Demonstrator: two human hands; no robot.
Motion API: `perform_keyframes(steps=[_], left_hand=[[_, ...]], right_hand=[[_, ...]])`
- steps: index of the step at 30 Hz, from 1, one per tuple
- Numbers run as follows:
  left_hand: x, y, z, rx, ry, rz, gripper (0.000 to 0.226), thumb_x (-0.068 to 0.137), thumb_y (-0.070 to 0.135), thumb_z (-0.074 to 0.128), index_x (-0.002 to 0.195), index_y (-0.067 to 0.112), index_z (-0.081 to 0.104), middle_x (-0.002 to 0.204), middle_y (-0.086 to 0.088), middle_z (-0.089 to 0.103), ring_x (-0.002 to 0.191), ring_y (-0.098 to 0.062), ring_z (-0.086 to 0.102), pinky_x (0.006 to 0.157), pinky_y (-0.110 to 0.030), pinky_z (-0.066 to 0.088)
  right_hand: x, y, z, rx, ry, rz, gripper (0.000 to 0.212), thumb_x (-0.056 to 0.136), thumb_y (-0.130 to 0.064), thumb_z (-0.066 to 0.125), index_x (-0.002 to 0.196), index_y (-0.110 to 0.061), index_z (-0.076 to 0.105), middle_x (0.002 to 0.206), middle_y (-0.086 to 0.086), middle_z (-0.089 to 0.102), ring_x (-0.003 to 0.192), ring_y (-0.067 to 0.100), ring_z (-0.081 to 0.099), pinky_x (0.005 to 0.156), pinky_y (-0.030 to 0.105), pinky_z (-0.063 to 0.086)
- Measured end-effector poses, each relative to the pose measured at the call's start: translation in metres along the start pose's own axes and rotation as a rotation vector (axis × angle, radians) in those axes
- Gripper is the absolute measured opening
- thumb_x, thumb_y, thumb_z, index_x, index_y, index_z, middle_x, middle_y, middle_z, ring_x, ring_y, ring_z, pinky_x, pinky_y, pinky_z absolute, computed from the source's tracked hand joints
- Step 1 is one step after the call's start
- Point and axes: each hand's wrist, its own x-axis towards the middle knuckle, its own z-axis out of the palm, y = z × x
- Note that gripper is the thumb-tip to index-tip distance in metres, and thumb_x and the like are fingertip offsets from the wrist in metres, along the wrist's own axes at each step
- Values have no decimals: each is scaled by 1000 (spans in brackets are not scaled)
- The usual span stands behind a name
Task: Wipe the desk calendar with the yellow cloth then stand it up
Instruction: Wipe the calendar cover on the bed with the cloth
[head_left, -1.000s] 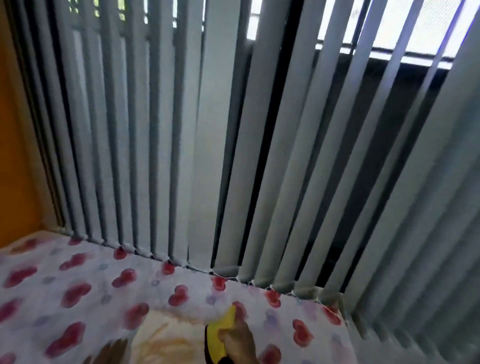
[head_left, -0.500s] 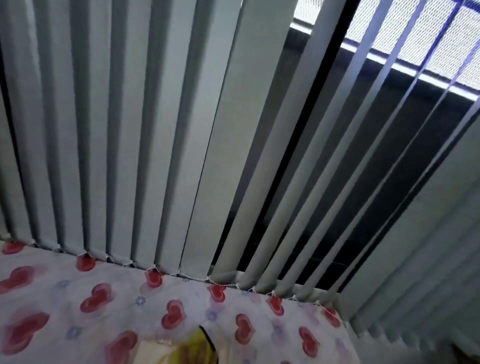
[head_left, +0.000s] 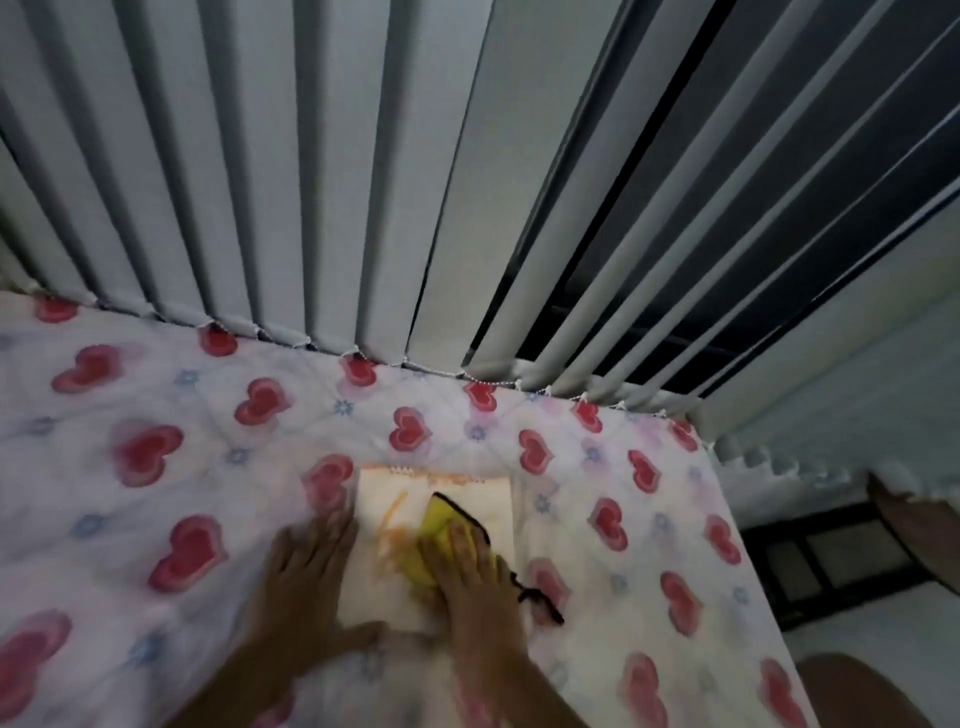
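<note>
While the right hand (head_left: 470, 566) presses flat, palm down with fingers spread, on a bunched yellow cloth with a black edge (head_left: 434, 540), the cloth lies pinned between that palm and the page beneath it; the hand presses rather than grips. A thin black cord (head_left: 537, 597) trails from the cloth past the wrist onto the bedding. Under the cloth lies the pale, rectangular desk calendar with an orange spiral binding along its far edge (head_left: 493, 512), flat on its back, its page marked with faint orange streaks. The left hand (head_left: 304, 587) rests open beside it, fingers spread flat along the calendar's left edge and the thumb reaching across its near corner, holding it down without closing around anything. Both hands are blurred by motion. The calendar sits on a white quilted bed cover printed with red hearts and small blue flowers (head_left: 171, 457), near the cover's far side. Behind the cover hang grey vertical window blinds (head_left: 332, 171), their lower ends joined by a beaded chain, with a dark gap showing between the slats at right.
</note>
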Motion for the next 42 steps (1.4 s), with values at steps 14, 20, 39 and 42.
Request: perform_keyframes(steps=[14, 20, 39, 42], left_hand=[[-10, 8, -15, 27, -107, -13, 123, 58, 94, 24, 149, 11, 22, 158, -8, 23, 146, -27, 22, 118, -55, 14], [-9, 6, -11, 68, -89, -12, 125, 58, 95, 20, 151, 12, 6, 162, -7, 8, 149, -25, 5, 120, -50, -1], [-11, 7, -12, 114, -70, -10, 121, 61, 92, 19, 151, 12, 6, 162, -7, 7, 149, -23, 3, 119, -49, -5], [-11, 9, -14, 127, -74, -12, 120, 62, 92, 18, 151, 11, 9, 162, -7, 9, 149, -23, 5, 119, -50, -2]], right_hand=[[0, -2, 35, -36, 33, -159, 65, 92, -54, 37, 150, -39, 9, 163, 1, 4, 148, 30, 6, 114, 52, 23], [35, 7, 18, 3, 191, 224, 49, 95, -42, 39, 143, -38, 29, 153, 10, 23, 128, 39, 31, 101, 52, 35], [75, -18, 14, 88, 203, 198, 44, 93, -34, 48, 137, -37, 41, 147, 12, 30, 120, 36, 38, 94, 47, 40], [73, -40, 19, 73, 190, 89, 43, 94, -39, 45, 137, -40, 42, 149, 10, 31, 120, 34, 38, 94, 46, 38]])
